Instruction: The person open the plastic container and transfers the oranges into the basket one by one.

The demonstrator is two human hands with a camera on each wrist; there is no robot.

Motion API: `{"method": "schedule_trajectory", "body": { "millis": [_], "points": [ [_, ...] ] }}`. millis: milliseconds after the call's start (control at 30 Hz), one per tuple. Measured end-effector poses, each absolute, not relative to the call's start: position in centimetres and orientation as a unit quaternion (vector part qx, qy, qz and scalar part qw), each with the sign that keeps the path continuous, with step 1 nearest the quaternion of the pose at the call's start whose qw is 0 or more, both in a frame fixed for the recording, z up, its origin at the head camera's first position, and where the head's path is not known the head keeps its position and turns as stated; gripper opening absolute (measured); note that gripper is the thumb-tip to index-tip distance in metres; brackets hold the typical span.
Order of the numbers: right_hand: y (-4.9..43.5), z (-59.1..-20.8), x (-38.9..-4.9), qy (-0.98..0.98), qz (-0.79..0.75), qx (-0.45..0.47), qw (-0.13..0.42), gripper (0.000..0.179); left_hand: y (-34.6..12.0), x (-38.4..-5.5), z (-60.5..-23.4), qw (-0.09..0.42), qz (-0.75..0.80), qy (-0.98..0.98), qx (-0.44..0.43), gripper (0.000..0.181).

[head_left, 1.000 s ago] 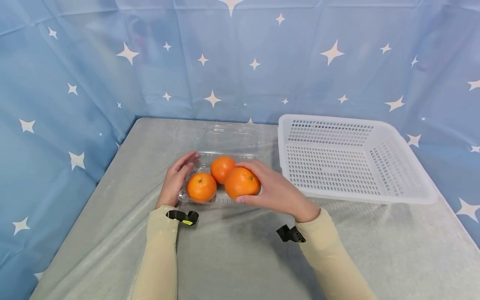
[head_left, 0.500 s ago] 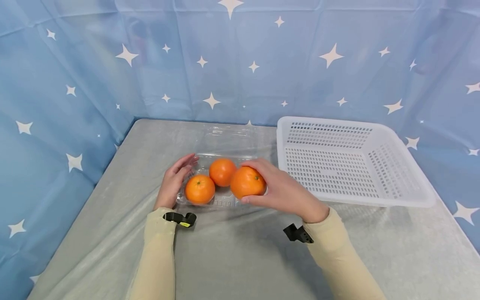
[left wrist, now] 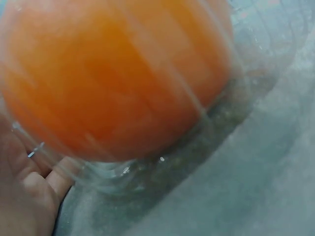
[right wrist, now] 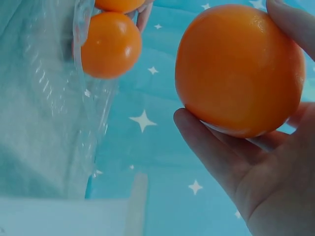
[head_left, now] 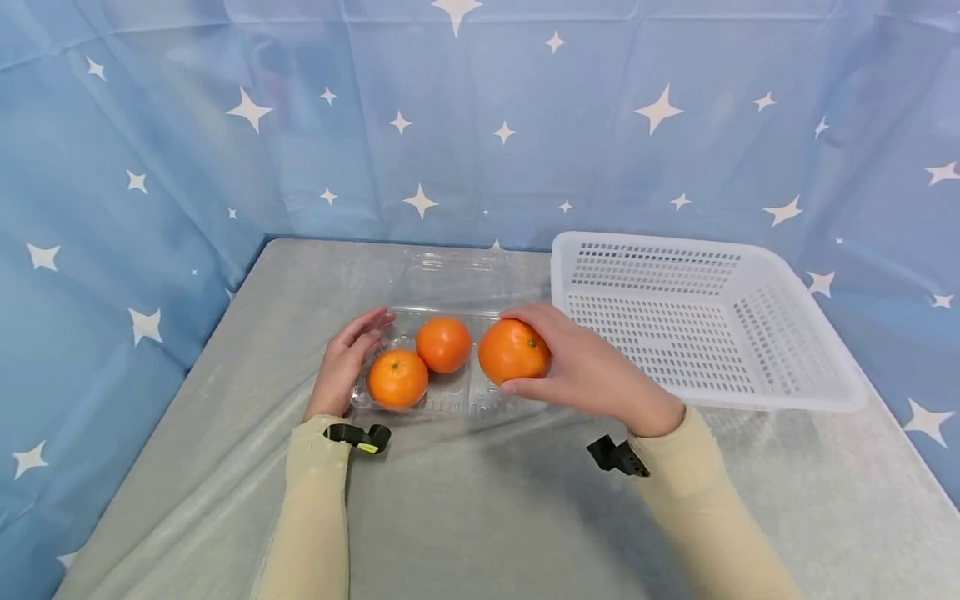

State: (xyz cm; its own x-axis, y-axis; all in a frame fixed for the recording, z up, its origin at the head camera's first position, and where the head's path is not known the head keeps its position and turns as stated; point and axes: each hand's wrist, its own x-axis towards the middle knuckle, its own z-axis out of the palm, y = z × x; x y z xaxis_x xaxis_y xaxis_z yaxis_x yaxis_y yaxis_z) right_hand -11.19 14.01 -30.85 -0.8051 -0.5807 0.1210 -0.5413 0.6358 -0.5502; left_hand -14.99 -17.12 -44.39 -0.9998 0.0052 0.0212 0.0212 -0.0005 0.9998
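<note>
Head view, quick: what's the right hand (head_left: pixel 583 360) doing?

Grasping. I see its fingers (head_left: pixel 536 313) curled round the held orange (head_left: pixel 508 353), up over the right part of the clear container (head_left: pixel 453 404). Right wrist feed shows a gap to the plastic.

Left hand (head_left: pixel 339 362)?

Fingers released, loosely stretched along the container's left end, just beside the front orange (head_left: pixel 398 379). Left wrist feed is blurry; I can't tell how firmly they touch.

Other fruit?

Front orange plus a rear orange (head_left: pixel 444 344), close together in the container's left part. Can't tell if they touch.

Surroundings?

White basket (head_left: pixel 678 395) on the right, on the grey tabletop (head_left: pixel 465 517). Clear lid (head_left: pixel 457 283) lies folded back behind the container. Blue curtain (head_left: pixel 465 158) with white stars beyond.
</note>
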Motion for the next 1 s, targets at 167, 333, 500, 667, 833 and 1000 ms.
{"method": "schedule_trajectory", "body": {
  "millis": [167, 333, 500, 667, 833, 1000],
  "points": [
    [14.7, -30.2, -11.3, 0.912, -0.276, -0.301, 0.035, 0.070, -17.0, -14.8, -43.9, 0.004, -0.706, -0.708, -0.006, 0.036],
    [15.4, -29.5, -11.5, 0.920, -0.252, -0.297, 0.036, 0.072, -16.7, -14.3, -42.7, 0.005, -0.711, -0.704, -0.006, 0.037],
    [16.1, -29.0, -11.7, 0.930, -0.228, -0.288, 0.034, 0.073, -16.6, -14.1, -42.4, 0.003, -0.705, -0.709, -0.006, 0.038],
    [16.8, -28.6, -12.1, 0.939, -0.206, -0.274, 0.024, 0.071, -16.6, -14.1, -42.2, 0.003, -0.707, -0.707, -0.004, 0.038],
    [17.5, -28.3, -12.6, 0.942, -0.190, -0.276, 0.016, 0.068, -16.7, -14.3, -42.3, 0.003, -0.710, -0.704, -0.003, 0.037],
    [18.3, -27.9, -13.0, 0.947, -0.172, -0.271, 0.019, 0.067, -17.0, -14.7, -43.5, 0.002, -0.708, -0.707, -0.002, 0.036]
  ]
}}
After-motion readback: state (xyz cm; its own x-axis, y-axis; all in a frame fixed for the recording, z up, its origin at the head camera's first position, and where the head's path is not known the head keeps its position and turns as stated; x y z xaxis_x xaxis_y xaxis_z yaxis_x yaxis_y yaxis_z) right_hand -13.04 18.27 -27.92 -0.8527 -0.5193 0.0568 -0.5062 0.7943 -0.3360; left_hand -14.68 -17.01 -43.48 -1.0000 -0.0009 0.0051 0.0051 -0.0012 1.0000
